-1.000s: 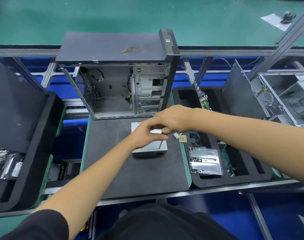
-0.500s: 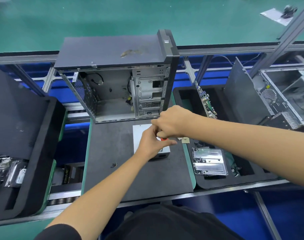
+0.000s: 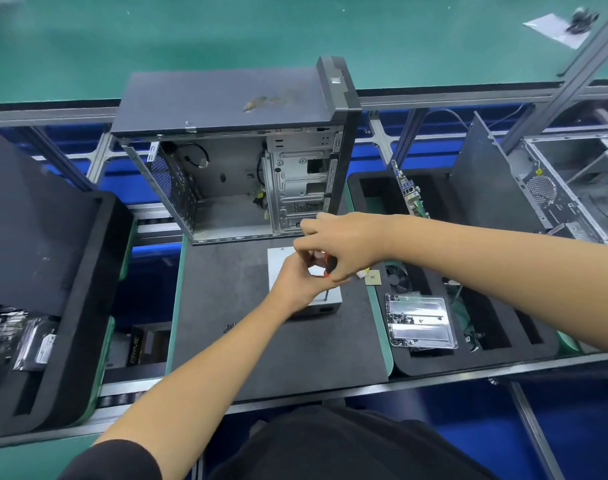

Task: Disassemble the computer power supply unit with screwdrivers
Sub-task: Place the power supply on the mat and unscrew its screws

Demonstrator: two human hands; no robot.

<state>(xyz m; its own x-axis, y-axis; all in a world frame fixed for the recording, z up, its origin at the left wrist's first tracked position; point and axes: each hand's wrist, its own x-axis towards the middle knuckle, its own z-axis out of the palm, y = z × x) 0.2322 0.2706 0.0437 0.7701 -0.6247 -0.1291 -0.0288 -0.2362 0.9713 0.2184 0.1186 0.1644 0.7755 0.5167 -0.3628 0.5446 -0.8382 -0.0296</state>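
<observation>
The silver power supply unit (image 3: 277, 268) lies flat on the dark mat (image 3: 233, 358) in front of the open case. Both my hands meet above it and hide most of its top. My right hand (image 3: 344, 244) grips the red and black handle of a screwdriver (image 3: 329, 263) from above. The thin shaft comes out below the hands and points down at the unit's near right corner. My left hand (image 3: 295, 287) curls its fingers and thumb around the lower part of the screwdriver, just under the handle.
An emptied computer case (image 3: 226, 188) stands open behind the unit. Right of the mat, a black foam tray (image 3: 503, 355) holds a clear screw box (image 3: 421, 321), a fan (image 3: 396, 274) and a circuit board (image 3: 410, 195). Small screws (image 3: 228, 327) lie on the mat. Another foam tray (image 3: 70, 289) sits left.
The hands have parted slightly and risen, so the screwdriver's red handle now shows between them. Its shaft now stands over the unit's near right corner.
</observation>
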